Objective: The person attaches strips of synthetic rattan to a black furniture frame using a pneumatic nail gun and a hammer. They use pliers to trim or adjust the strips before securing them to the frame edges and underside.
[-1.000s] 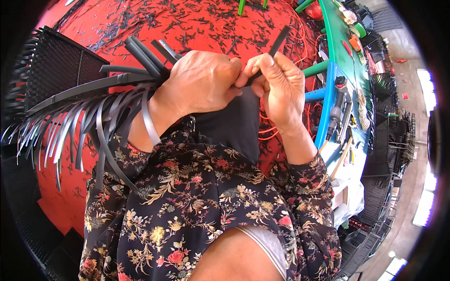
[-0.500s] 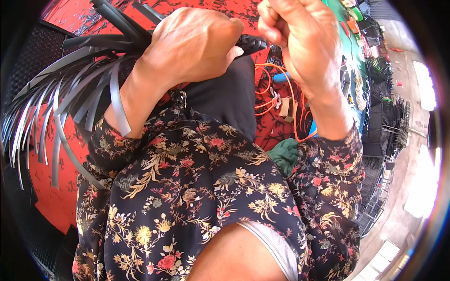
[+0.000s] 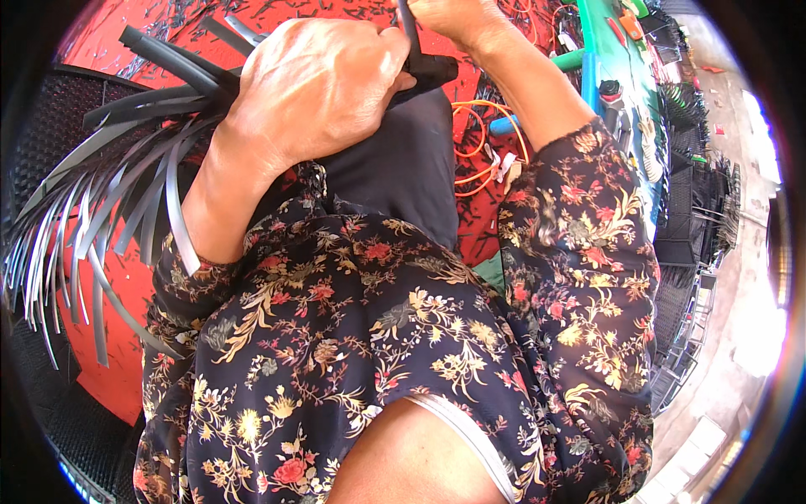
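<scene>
My left hand (image 3: 315,88) is closed around the gathered end of a bundle of flat black plastic strips (image 3: 159,164). The loose strips fan out and droop to the left past my wrist. To the right of that fist juts the short dark end of the bundle (image 3: 437,71). My right hand (image 3: 453,15), partly cut off by the upper edge, pinches a single black strip (image 3: 410,35) that rises from this end. Under the hands a black cloth (image 3: 403,168) covers my knee.
Black scraps (image 3: 353,13) litter the red floor (image 3: 96,370). A coiled orange hose (image 3: 480,178) lies right of my knee. Beyond it stands a green table (image 3: 600,38) with tools on it. Black woven panels (image 3: 54,134) stand at the left.
My right hand has moved up and left, closer to my left hand, and a strip now stretches up to it. The left hand and bundle have shifted slightly left.
</scene>
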